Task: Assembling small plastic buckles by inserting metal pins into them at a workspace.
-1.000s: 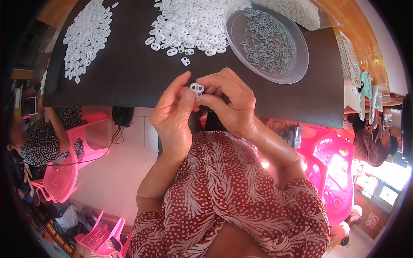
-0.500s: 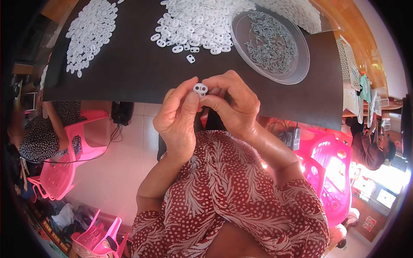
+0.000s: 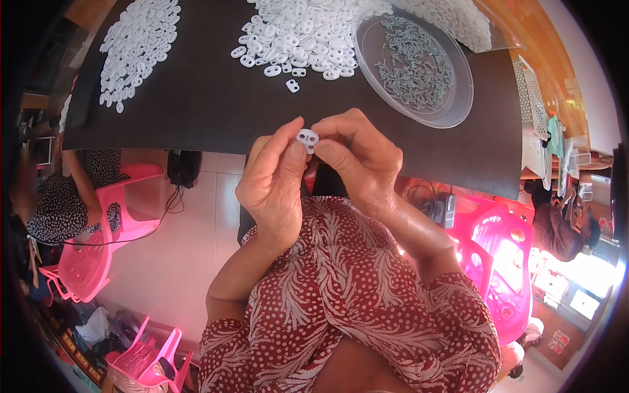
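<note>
Just off the near edge of the dark table, a small white plastic cord lock (image 3: pixel 307 137) with two round holes is pinched between both hands. The thumb and index finger of my left hand (image 3: pixel 272 187) grip its left and lower side. From the right, the fingertips and thumb of my right hand (image 3: pixel 363 160) press against it. Beyond the hands, one loose white two-holed piece (image 3: pixel 292 85) lies in front of a large heap of similar white pieces (image 3: pixel 308 42). Small grey-green springs (image 3: pixel 416 62) lie in a round clear tub (image 3: pixel 371 59) at the right.
Another spread of white oval pieces (image 3: pixel 139 49) covers the table's left side. A clear container of white parts (image 3: pixel 452 19) stands at the far right. Pink plastic chairs (image 3: pixel 88 262) flank me, and a person in a patterned garment (image 3: pixel 62 203) sits at the left.
The cord lock has shifted slightly right and down in the fingers and faces up more squarely. My right thumb has moved up against its side. Both hands stay close together.
</note>
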Tool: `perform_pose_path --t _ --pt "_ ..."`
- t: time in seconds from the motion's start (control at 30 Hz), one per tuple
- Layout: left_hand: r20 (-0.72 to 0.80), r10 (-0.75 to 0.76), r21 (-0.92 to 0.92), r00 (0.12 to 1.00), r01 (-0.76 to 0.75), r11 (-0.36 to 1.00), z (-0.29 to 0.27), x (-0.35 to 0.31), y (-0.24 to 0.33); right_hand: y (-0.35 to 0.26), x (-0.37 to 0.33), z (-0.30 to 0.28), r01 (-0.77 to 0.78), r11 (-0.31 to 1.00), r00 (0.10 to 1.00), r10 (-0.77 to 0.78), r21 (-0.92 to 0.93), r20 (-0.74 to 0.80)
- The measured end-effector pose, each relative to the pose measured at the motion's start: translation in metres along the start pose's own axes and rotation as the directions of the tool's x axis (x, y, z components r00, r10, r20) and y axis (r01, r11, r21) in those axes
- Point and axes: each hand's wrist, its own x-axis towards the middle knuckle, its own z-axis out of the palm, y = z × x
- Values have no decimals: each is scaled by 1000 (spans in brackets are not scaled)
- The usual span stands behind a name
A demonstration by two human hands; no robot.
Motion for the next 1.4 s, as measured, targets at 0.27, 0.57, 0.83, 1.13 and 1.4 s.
perform_pose_path --t 0.27,0.57,0.83,1.13,1.4 --pt "3 49 87 999 -49 995 1 -1 0 -11 2 4 -170 975 984 176 146 -28" --pt "-23 6 102 1000 -4 995 2 -1 0 -6 0 4 -165 981 985 170 98 -37" --pt "-24 -27 -21 999 26 999 -1 -2 -2 -3 2 0 -191 981 981 191 12 22" --pt "1 -121 -80 993 121 989 -2 1 3 -1 7 -6 116 975 989 -96 -188 108" --pt "70 -65 -188 995 77 979 -6 1 -8 -1 4 -6 98 989 993 -91 -112 70"
